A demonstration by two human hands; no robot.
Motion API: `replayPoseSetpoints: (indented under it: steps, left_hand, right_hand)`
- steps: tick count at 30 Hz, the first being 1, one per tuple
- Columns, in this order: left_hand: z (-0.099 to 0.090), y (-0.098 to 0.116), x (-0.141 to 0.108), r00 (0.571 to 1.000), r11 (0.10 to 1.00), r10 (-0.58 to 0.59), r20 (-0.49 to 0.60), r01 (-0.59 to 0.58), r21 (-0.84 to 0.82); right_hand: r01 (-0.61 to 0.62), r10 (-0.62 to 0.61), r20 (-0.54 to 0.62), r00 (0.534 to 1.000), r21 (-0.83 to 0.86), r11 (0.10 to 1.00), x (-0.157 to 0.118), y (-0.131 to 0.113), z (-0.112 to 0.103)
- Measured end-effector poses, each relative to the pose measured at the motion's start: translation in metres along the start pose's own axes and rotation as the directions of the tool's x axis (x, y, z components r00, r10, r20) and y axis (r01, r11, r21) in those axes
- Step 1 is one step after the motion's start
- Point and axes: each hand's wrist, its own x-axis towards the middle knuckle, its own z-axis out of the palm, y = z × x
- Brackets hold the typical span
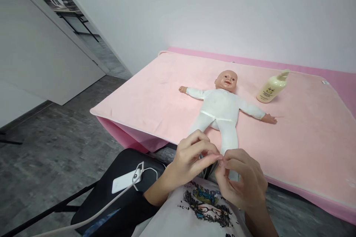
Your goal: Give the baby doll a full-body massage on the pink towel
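A baby doll (pixel 221 104) with a white cloth body lies on its back, arms spread, on a pale pink blanket (pixel 144 96). My left hand (pixel 196 155) and my right hand (pixel 241 177) meet in front of the doll's lower legs. Thumb and fingers of each hand are pinched together, and the fingertips of both touch or nearly touch. Whatever may be between them is too small or hidden to make out. To the right of the doll's head, a pale yellow pump bottle (pixel 269 89) stands on the blanket.
The blanket covers a table with a brighter pink cloth (pixel 317 71) below it, against a white wall (pixel 250 11). At lower left is a black chair seat (pixel 111 177) bearing a white device (pixel 125 181) with a cable. A door (pixel 36 40) stands at far left.
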Motion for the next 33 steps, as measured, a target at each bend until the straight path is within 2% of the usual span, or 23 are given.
replayPoseSetpoints:
  steps: [7,13,33]
  left_hand:
    - [-0.001,-0.005,-0.002,0.997,0.988,0.079,0.013,-0.080,0.129]
    - [-0.001,-0.007,-0.006,0.995,0.991,0.104,0.011,-0.104,0.079]
    - [0.000,-0.005,-0.005,0.996,0.995,0.084,0.018,-0.085,0.046]
  right_hand:
    - [-0.068,0.073,0.055,0.996,-0.082,0.994,-0.005,0.005,-0.001]
    - [-0.156,0.160,0.057,0.985,-0.072,0.985,-0.010,0.005,-0.002]
    - [-0.183,0.183,0.009,0.983,0.033,0.982,-0.025,0.004,0.003]
